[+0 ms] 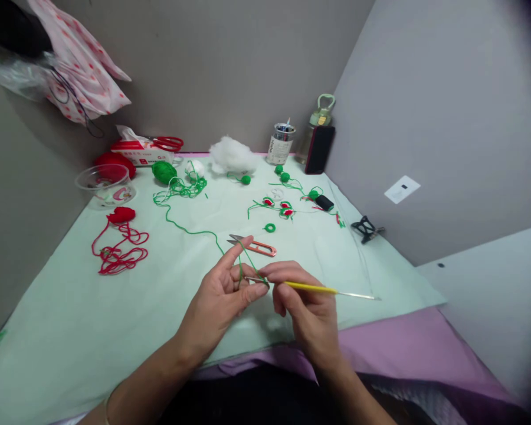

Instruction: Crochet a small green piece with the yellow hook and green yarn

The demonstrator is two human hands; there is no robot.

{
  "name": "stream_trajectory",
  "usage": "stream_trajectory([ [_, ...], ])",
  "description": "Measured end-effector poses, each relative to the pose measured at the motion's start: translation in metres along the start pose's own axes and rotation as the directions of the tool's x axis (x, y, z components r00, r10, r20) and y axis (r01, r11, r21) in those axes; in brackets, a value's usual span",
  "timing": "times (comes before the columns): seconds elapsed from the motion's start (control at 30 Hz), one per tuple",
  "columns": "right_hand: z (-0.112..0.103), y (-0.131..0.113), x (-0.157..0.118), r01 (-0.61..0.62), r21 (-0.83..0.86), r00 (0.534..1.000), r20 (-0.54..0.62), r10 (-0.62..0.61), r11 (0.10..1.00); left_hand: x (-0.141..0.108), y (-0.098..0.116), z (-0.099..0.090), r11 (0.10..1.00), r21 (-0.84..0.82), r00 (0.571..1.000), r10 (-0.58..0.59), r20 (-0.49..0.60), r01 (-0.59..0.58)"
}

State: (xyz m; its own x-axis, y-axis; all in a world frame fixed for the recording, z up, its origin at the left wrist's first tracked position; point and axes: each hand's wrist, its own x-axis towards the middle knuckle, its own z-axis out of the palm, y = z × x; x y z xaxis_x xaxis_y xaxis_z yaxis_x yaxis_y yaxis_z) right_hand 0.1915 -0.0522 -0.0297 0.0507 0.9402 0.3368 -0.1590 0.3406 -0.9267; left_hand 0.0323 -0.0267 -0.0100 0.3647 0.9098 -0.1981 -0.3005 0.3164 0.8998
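Note:
My right hand [307, 304] grips a crochet hook [312, 287] with a yellow handle, its metal tip pointing left toward my other hand. Thumb and fingers of my left hand [225, 286] pinch a small piece of green crochet work [264, 282] at the hook's tip; most of it is hidden. Green yarn [194, 232] runs over my raised left index finger and back across the table to a loose tangle. Just beyond my hands lie orange-handled thread snips [259, 247], blades to the left. A small green crocheted ring [270, 228] rests behind them.
At left are tangled red yarn [124, 254], a clear plastic tub [104, 183] and a green yarn ball [164, 172]. White stuffing [232, 156] sits at the back. Several small crocheted pieces [285, 211], a phone [320, 150], a bottle [307, 139] and a black stand [366, 229] are to the right.

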Motion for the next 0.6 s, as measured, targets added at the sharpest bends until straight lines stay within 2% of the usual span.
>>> stream_trajectory([
  [0.13,0.002,-0.001,-0.003,0.049,-0.038,0.998,-0.027,-0.050,0.998,0.000,-0.001,0.000,1.000,0.018,1.000,-0.016,0.016,0.016],
  [0.2,0.001,0.000,-0.003,0.043,-0.022,0.998,-0.039,-0.044,0.999,0.001,0.000,-0.003,0.998,0.068,0.998,-0.014,0.057,0.010],
  [0.3,-0.002,0.002,0.000,-0.039,0.103,0.998,-0.045,0.044,0.994,0.006,0.013,-0.016,0.952,0.295,0.982,0.028,0.186,-0.083],
  [0.33,-0.004,0.002,0.002,-0.079,0.163,0.995,-0.044,0.087,0.983,0.009,0.020,-0.023,0.891,0.422,0.976,0.088,0.201,-0.167],
  [0.37,-0.006,0.002,0.004,-0.122,0.224,0.990,-0.038,0.134,0.967,0.014,0.028,-0.032,0.784,0.564,0.962,0.157,0.221,-0.258],
  [0.43,-0.009,0.000,0.008,-0.197,0.334,0.977,-0.009,0.213,0.922,0.026,0.048,-0.053,0.523,0.773,0.931,0.257,0.259,-0.359],
  [0.5,-0.012,-0.001,0.011,-0.252,0.414,0.964,0.031,0.263,0.875,0.040,0.068,-0.077,0.298,0.881,0.914,0.287,0.285,-0.368],
  [0.53,-0.012,-0.001,0.011,-0.268,0.444,0.960,0.049,0.275,0.855,0.046,0.077,-0.090,0.222,0.908,0.907,0.317,0.277,-0.355],
  [0.6,-0.012,0.000,0.011,-0.288,0.476,0.955,0.078,0.286,0.831,0.054,0.092,-0.112,0.136,0.945,0.892,0.392,0.226,-0.299],
])
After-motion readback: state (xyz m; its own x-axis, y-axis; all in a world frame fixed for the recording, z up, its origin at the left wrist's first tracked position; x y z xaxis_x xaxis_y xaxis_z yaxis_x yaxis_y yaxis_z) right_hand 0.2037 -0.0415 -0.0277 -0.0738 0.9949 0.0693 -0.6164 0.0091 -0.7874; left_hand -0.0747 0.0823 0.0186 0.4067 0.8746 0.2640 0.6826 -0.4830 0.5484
